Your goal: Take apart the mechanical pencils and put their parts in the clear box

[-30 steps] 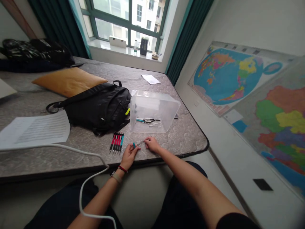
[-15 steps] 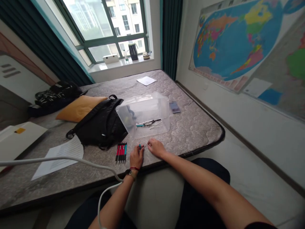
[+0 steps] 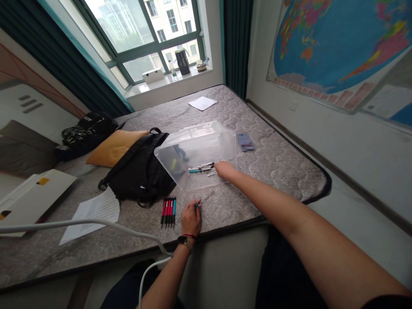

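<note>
A clear plastic box [image 3: 196,148] lies on the grey quilted mattress [image 3: 277,180], with several thin metal tools [image 3: 201,170] with teal handles inside it. My right hand [image 3: 225,169] is at the box's near right side, its fingertips close to those tools. What it holds is hidden. My left hand [image 3: 191,219] rests near the mattress's front edge, gripping a small teal-ended item [image 3: 197,206], mostly hidden by the fingers. A row of red and teal pens [image 3: 169,210] lies just left of that hand.
A black backpack [image 3: 138,171] stands left of the box, with an orange cushion [image 3: 116,148] behind it. A paper sheet [image 3: 93,214] and a white cable [image 3: 96,223] lie at the left. A blurred card [image 3: 245,141] lies right of the box.
My right hand has left the small teal-ended item and moved forward to the box. My left hand keeps the item. The view has turned slightly.
</note>
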Demonstrator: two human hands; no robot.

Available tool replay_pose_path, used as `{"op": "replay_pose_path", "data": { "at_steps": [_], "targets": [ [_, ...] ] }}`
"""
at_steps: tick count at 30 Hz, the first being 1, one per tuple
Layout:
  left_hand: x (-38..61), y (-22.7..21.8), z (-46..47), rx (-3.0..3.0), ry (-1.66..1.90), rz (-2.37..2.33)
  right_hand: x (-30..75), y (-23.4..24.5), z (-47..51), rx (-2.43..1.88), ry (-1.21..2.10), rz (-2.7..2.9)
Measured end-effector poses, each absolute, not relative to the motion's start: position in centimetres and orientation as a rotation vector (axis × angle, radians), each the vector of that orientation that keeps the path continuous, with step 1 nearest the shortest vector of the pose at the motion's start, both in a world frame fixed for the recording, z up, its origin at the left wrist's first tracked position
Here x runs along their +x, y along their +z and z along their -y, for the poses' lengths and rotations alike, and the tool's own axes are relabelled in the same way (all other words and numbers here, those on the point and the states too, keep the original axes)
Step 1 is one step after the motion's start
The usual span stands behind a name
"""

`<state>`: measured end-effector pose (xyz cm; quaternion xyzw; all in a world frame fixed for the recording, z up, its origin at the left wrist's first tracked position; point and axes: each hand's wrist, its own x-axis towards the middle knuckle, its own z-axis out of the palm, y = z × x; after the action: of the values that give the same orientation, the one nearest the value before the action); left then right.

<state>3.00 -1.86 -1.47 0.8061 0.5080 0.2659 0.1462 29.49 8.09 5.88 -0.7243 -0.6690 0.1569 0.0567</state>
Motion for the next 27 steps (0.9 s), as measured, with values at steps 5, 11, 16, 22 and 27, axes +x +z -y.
{"op": "replay_pose_path", "data": {
  "at_steps": [5, 11, 16, 22, 27],
  "targets": [
    [3.0, -1.3, 1.9, 2.292, 0.797, -1.461, 29.2, 6.0, -7.8, -2.176, 0.519, 2.049],
    [3.0, -0.9, 2.0, 2.287, 0.837, -1.457, 29.1, 6.9, -5.1, -2.137, 0.496, 1.996],
    [2.9, -1.0, 2.0, 2.275, 0.840, -1.477, 28.1, 5.0, -0.1, -1.867, 0.673, 1.799],
    [2.8, -1.3, 1.9, 2.278, 0.813, -1.491, 24.9, 2.2, 4.8, -1.255, 1.447, 0.795],
    [2.9, -1.4, 1.9, 2.327, 0.778, -1.472, 22.6, 2.9, 5.1, -1.100, 1.418, 0.709]
  ]
}}
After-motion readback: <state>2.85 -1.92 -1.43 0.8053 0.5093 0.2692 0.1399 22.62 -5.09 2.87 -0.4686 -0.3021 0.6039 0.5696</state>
